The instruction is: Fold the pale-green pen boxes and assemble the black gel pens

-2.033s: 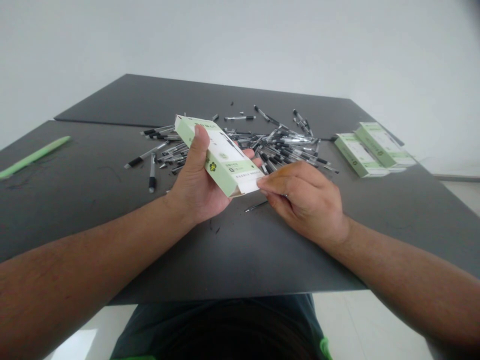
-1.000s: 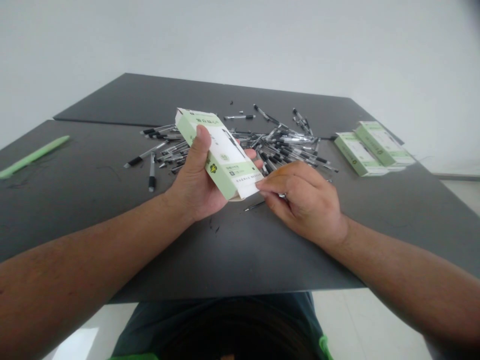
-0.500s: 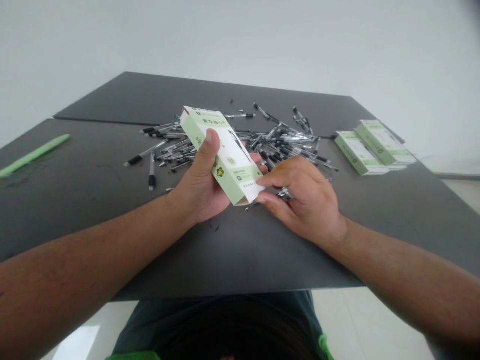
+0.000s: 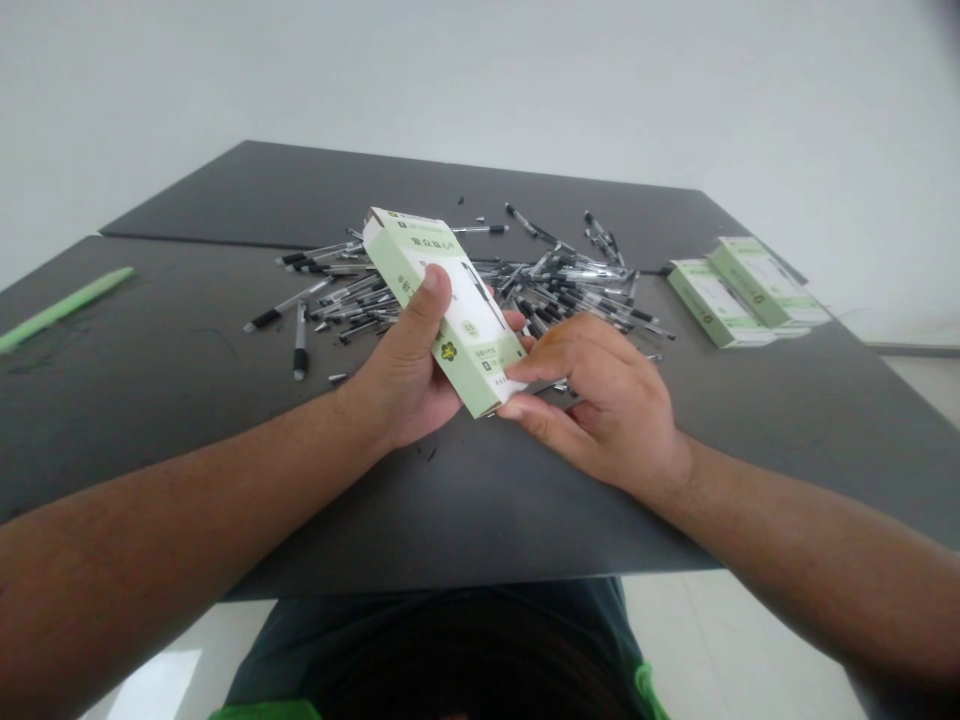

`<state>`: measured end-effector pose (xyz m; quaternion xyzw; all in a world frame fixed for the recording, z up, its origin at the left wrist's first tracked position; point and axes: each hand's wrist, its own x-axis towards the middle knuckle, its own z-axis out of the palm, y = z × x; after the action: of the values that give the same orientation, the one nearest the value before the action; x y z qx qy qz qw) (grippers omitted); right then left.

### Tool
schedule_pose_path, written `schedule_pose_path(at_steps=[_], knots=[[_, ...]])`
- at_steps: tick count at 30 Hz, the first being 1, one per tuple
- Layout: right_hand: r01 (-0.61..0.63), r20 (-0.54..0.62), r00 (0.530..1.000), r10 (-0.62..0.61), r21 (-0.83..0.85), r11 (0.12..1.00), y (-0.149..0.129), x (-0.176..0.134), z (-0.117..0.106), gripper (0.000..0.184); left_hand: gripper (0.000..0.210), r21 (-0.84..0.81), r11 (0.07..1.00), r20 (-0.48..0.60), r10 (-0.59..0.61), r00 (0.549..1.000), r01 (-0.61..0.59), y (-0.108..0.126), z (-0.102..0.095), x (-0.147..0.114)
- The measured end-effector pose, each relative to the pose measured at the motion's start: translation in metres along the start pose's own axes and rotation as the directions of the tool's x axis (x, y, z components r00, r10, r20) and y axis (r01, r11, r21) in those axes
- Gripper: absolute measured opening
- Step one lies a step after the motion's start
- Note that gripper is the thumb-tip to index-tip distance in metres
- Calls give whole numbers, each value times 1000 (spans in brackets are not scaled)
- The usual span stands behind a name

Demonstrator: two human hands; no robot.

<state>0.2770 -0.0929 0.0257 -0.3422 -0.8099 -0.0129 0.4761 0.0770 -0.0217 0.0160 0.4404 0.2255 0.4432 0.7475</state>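
Held pen box (image 4: pixel 474 300) looked like thin printed card, smooth, low sheen. Loose pens (image 4: pixel 574 290) were clear glossy plastic with matt, rubbery-looking grips (image 4: pixel 300 362). Tabletop (image 4: pixel 465 510) was smooth, matt; wall (image 4: pixel 480 80) matt; floor tiles (image 4: pixel 720 640) glossy; trousers (image 4: pixel 300 640) cloth.

A dark grey table (image 4: pixel 480 530) bore a spread heap of black-and-clear pens (image 4: pixel 566 297) midway between its left and right edges. Toward the far edge lay another pen (image 4: pixel 491 230). A long green object (image 4: pixel 67 308) lay by the left edge; green-and-white boxes (image 4: pixel 711 297) lay side by side near the right edge.
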Motion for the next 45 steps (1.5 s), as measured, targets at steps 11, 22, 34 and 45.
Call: schedule_pose_path(at_steps=[11,22,34,45], knots=[[14,24,1000,-14,-21,1000,3,0,-1,14,65,-18,1000,2,7,1000,-7,7,0,1],[-29,136,990,35,-40,999,16,-1,-8,19,73,-67,996,83,-58,995,64,11,-4,2],[-98,124,988,94,23,995,14,-4,-1,41,80,-91,995,55,-25,998,30,12,0,-2],[-252,160,957,242,45,967,3,-14,15,81,84,194,951,119,220,968,-240,-10,-8,-7]])
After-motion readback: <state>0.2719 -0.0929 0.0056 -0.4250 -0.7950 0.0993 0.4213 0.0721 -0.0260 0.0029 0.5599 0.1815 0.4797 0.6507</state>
